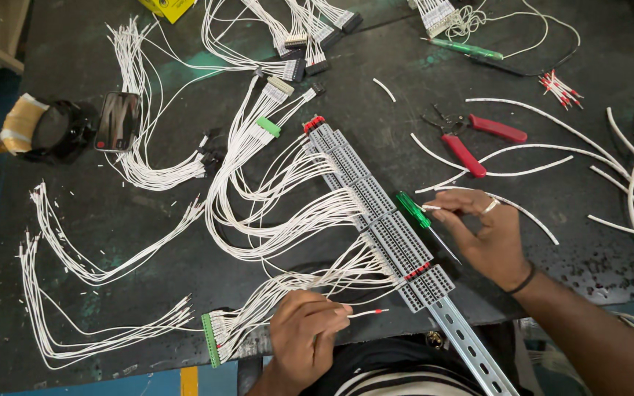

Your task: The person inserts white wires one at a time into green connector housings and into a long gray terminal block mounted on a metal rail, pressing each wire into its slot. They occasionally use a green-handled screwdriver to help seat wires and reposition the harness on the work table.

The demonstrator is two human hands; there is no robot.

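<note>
Your forearms and the striped shirt run off the bottom edge, and the metal rail [471, 352] is cut off there too. Can't make out which slot on the grey terminal block strip [376, 213] any given wire enters; the bundles overlap too much.

Your left hand [304, 341] pinches a single white wire with a red ferrule tip [367, 313], tip pointing at the lower end of the strip, just short of it. Your right hand [482, 235] is closed around a green-handled screwdriver [414, 211], whose handle lies against the strip, shaft angled back under the fingers.

Around: white wire looms fan left from the strip to a green connector [210, 341] near the table edge. Red-handled pliers [471, 143] sit just above your right hand. Loose white sleeving [625, 158] crowds the right side. A phone [117, 121] and a tape roll [23, 121] lie far left; the roll is partly hidden behind a black object.
</note>
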